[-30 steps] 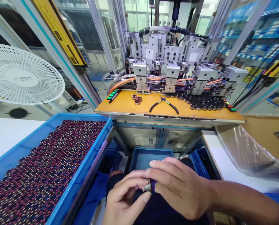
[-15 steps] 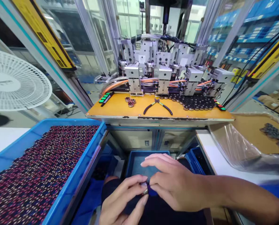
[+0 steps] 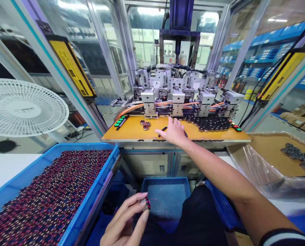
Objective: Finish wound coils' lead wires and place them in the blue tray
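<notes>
My left hand, low in the picture, pinches a small round metal-rimmed part with pink-red and black bits on its face between thumb and fingers. Far ahead, my right hand reaches over the orange bench top, fingers stretched and thumb spread. Beneath it lie cutting pliers, mostly covered; only parts of the dark handles show on either side. Several similar round parts sit on the bench left of that hand. To its right is a crowd of black-topped round parts.
A blue tray full of pink-and-black parts stands at the left, with a white fan behind. A machine with metal clamps rises behind the bench. A blue bin sits below. At right is a plastic-lined box with grey parts.
My right hand has left the part at my left hand and moved forward onto the pliers. My left hand keeps the part, slightly further left. The view has tilted up.
</notes>
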The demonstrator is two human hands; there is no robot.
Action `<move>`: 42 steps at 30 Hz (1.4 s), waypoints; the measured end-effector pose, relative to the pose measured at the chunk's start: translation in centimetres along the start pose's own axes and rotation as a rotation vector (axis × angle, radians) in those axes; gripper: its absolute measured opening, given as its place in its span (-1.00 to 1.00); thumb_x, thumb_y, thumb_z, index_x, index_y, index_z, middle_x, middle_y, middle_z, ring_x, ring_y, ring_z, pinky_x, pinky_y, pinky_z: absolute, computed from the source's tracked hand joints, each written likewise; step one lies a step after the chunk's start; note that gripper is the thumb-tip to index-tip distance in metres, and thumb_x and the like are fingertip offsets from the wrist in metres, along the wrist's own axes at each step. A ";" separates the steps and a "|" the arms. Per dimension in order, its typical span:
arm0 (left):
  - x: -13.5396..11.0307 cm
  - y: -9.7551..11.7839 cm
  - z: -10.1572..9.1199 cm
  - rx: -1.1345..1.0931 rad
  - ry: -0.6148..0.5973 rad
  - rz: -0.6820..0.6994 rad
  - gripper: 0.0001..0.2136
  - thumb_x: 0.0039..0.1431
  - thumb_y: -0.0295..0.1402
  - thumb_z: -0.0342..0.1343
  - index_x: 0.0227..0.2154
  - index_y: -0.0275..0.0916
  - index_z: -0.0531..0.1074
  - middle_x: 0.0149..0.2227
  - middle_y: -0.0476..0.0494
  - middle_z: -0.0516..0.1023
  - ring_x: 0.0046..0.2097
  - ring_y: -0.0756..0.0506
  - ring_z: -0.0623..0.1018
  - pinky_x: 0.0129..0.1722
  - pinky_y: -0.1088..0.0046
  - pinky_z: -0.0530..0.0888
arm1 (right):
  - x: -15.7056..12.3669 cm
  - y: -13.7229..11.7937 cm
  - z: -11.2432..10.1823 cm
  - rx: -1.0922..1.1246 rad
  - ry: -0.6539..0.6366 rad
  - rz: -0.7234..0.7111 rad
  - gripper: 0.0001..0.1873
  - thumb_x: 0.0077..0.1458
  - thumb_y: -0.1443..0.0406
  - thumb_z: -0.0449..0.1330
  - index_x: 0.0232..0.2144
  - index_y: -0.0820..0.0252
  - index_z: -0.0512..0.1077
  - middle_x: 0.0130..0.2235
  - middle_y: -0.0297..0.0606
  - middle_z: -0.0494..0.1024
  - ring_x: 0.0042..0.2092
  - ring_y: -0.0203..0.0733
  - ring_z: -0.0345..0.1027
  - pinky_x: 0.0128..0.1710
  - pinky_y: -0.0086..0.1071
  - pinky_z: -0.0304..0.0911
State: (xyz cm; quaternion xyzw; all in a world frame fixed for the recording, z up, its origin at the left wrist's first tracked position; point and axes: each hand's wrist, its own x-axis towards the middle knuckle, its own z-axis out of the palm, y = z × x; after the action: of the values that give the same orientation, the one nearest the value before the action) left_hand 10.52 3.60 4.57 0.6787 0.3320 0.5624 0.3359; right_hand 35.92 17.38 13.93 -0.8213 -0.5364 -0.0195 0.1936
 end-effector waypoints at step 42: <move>-0.1 -0.2 -0.4 0.068 -0.127 0.134 -0.72 0.15 -0.65 0.18 -0.12 -0.22 0.54 -0.04 -0.14 0.62 -0.05 -0.03 0.64 -0.02 0.53 0.58 | -24.8 6.6 3.4 1.191 -0.656 -0.463 -0.15 -0.01 0.49 0.10 0.36 0.18 0.11 -0.02 -0.06 0.52 0.03 -0.15 0.45 0.15 -0.18 0.30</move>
State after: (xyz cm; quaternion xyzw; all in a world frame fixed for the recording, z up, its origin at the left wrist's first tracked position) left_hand 10.14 3.70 4.38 0.7446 0.2828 0.5279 0.2949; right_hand 30.65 -5.40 2.85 -0.4049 -0.6469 0.4836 0.4286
